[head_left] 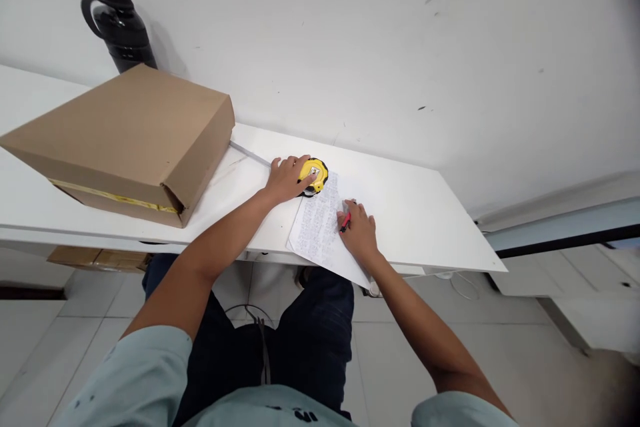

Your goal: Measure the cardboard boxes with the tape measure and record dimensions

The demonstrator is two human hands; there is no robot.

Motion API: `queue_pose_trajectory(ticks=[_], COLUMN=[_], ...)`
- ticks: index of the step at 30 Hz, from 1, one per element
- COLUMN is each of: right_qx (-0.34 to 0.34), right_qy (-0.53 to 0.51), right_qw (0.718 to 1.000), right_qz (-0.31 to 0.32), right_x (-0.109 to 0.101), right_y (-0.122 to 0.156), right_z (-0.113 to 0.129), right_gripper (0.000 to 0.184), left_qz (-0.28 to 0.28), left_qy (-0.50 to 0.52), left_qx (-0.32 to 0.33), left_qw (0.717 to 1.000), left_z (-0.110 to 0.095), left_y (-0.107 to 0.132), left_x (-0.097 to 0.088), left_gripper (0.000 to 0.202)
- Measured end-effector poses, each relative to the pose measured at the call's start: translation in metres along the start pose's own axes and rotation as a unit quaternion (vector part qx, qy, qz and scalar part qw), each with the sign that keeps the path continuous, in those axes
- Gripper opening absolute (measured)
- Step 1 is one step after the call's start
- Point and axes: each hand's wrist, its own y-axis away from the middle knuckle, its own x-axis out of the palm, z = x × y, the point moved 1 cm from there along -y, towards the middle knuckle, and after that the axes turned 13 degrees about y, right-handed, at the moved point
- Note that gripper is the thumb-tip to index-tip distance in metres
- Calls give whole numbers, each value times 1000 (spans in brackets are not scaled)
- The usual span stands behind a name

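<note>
My left hand (289,178) is closed around a yellow and black tape measure (316,172), which rests at the top left of a sheet of handwritten paper (319,230). A thin grey strip (250,154) runs across the tabletop from near the box towards this hand. My right hand (361,235) lies on the right part of the sheet, its fingers bent around a red and black pen (345,221). Part of the pen is hidden by the fingers. The paper's lower corner hangs over the table's front edge.
A brown cardboard box (135,127) with a yellow strip along its lower front edge sits on the white table (415,213) at left. Behind it stands a black bottle (123,30) against the wall (320,33). My legs (310,340) are close below the front edge.
</note>
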Motion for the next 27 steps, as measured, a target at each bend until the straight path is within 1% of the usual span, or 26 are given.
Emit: queue_pose_trajectory(ticks=[3, 5, 7, 8, 9, 10, 11, 13, 15, 16, 17, 19, 21, 23, 25, 27], right_qx=[2, -8, -18, -12, 1, 20, 37, 57, 65, 74, 85, 114, 138, 152, 163, 166], right_qy=[8, 28, 46, 37, 6, -49, -119, -244, -321, -346, -369, -406, -415, -410, -403, -404], right_qw=[1000, 1000, 999, 999, 1000, 998, 992, 967, 938, 925, 914, 895, 890, 892, 894, 894], right_qz=[8, 8, 12, 18, 24, 24, 11, -50, -116, -136, -145, -141, -127, -114, -106, -97], right_x=[-4, -11, -24, -32, -40, -47, -54, -62, -60, -55, -49, -34, -22, -16, -16, -18], right_y=[4, 1, -11, -20, -32, -45, -59, -87, -111, -121, -128, -137, -140, -140, -139, -137], right_z=[2, 1, -1, -2, -3, -2, -1, 3, 9, 11, 12, 11, 7, 2, -2, -2], right_gripper=[66, 63, 56, 52, 51, 54, 61, 73, 78, 78, 78, 76, 75, 73, 69, 62], left_qz=[-5, -7, -4, 0, 4, 7, 8, 7, 5, 6, 8, 16, 17, 3, -16, -22], left_qy=[5, 8, 9, 9, 9, 8, 6, 1, -3, -6, -10, -23, -37, -51, -68, -93], left_qx=[3, 0, -6, -10, -13, -15, -15, -14, -12, -12, -13, -17, -23, -26, -26, -31], left_qw=[1000, 1000, 1000, 1000, 1000, 1000, 1000, 1000, 1000, 1000, 1000, 999, 999, 998, 997, 995], left_z=[2, 3, 3, 3, 3, 3, 3, 3, 3, 3, 3, 2, 1, 1, 2, 5], left_y=[-2, -3, -3, -3, -4, -4, -4, -3, -2, -1, 0, 1, 2, 3, 4, 4], left_x=[1, 0, -2, -4, -5, -7, -8, -11, -12, -13, -13, -12, -13, -16, -23, -31], left_gripper=[62, 61, 61, 60, 59, 57, 54, 49, 46, 46, 46, 47, 47, 48, 51, 53])
